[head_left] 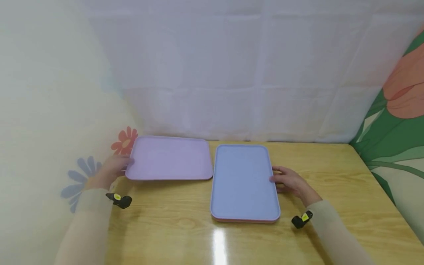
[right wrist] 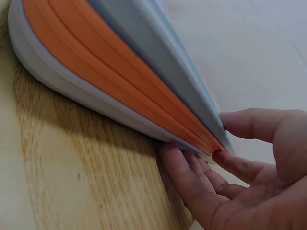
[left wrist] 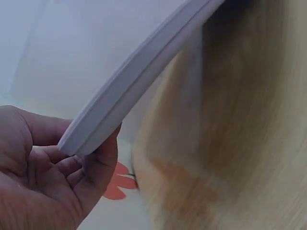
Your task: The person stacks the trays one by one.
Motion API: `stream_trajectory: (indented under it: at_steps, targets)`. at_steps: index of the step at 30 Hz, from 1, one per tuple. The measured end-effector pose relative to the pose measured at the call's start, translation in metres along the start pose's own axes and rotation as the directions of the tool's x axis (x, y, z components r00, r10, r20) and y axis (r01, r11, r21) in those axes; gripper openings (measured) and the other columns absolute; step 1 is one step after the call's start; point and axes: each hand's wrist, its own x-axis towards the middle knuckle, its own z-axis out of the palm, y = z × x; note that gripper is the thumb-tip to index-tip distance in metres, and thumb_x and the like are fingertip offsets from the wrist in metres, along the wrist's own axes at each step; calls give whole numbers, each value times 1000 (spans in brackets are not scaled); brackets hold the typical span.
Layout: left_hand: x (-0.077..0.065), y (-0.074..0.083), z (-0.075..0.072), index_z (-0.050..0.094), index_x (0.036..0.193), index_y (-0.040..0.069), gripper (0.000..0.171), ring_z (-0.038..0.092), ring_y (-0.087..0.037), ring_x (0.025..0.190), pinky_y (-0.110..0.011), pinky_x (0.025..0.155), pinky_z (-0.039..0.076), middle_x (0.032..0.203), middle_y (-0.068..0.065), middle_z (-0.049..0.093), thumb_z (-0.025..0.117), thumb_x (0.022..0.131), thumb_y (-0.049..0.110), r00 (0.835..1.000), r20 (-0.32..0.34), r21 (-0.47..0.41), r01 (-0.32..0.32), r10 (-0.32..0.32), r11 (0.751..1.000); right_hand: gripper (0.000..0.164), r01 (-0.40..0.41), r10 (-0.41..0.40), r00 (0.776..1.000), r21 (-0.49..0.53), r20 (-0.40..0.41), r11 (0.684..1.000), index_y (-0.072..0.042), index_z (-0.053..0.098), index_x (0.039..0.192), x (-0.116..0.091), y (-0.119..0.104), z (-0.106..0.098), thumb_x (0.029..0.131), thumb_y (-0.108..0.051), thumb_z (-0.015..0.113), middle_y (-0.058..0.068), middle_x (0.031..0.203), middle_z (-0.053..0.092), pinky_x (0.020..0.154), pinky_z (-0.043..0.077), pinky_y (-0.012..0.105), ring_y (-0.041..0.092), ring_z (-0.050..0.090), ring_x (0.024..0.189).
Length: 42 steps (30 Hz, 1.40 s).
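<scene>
At the table's back left, a lilac tray [head_left: 170, 158] lies crosswise. My left hand [head_left: 110, 167] pinches its left short edge, thumb over the rim and fingers beneath. That edge is raised above the table, as the left wrist view shows. Right of it stands a stack of trays set lengthwise, a light blue tray [head_left: 243, 180] on top. Beneath it the right wrist view shows an orange tray [right wrist: 96, 57] and a pale grey tray [right wrist: 43, 67]. My right hand [head_left: 289, 184] grips the stack's right side, thumb on the blue rim, fingertips at the lower edges.
The wooden table [head_left: 179, 224] runs back to a white cloth [head_left: 205, 73]. A pale wall with printed flowers [head_left: 126, 141] borders the left side, close beside my left hand. On the right is a panel with large green leaves [head_left: 397, 136].
</scene>
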Motion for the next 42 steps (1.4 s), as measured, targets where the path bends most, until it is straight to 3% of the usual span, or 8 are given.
stream_trajectory:
  at_steps: [4,7,10,16,25,30,34,42]
  targets:
    - [-15,9,1,13,155,-13,67,51,-39,127,-33,95,54,159,-35,20,45,107,20,1000,-31,-47,0,-1,999,60,64,-63,998,38,-29,997,7,33,152,-7,4,-2,100,-9,58,20,118,68,84,60,39,19,68,97]
    - [-26,12,0,12,155,-13,67,61,-9,100,-23,84,55,159,-36,21,46,107,19,998,-41,-104,-44,40,994,55,142,-136,986,59,-94,988,13,36,148,-16,2,-3,100,-6,55,9,104,69,78,61,33,13,67,85]
    - [-35,9,0,13,153,-17,68,58,5,85,-16,75,55,145,-33,42,49,105,14,994,-55,-198,-103,94,975,49,209,-198,966,51,-169,977,14,41,144,-25,-4,-2,101,-5,53,6,101,67,76,60,29,10,66,81]
    - [-56,-2,16,62,115,9,15,65,-4,84,-21,75,58,94,14,66,58,101,5,988,-71,-522,-153,135,839,46,332,-321,939,73,-123,941,11,43,144,-45,-13,18,104,-8,53,18,114,68,84,60,30,11,67,91]
    - [-89,13,73,37,142,-2,48,68,-8,88,-24,78,60,98,11,68,59,101,7,990,-102,-678,-143,100,721,56,337,-349,937,217,15,916,8,36,150,-53,-14,53,103,-13,57,27,132,61,90,59,38,18,71,102]
    - [-97,26,108,19,150,-9,57,68,-7,89,-23,76,60,97,8,67,49,102,-1,986,-81,-702,-158,143,695,58,270,-305,950,321,63,908,7,33,152,-48,-17,68,103,-15,56,31,145,49,96,56,40,20,69,110]
    - [-98,39,137,14,152,-12,61,68,-8,87,-24,76,60,95,7,68,47,101,-3,986,-76,-710,-159,150,686,58,226,-294,953,471,75,853,6,29,154,-49,-22,82,104,-12,53,27,147,48,102,53,43,24,66,115]
    - [-92,59,188,20,150,-9,60,68,-10,82,-26,72,60,95,3,67,50,98,-6,985,-88,-737,-166,150,656,58,231,-251,965,713,-79,663,-1,25,156,-50,-41,106,105,-9,50,9,123,62,103,52,43,22,68,109]
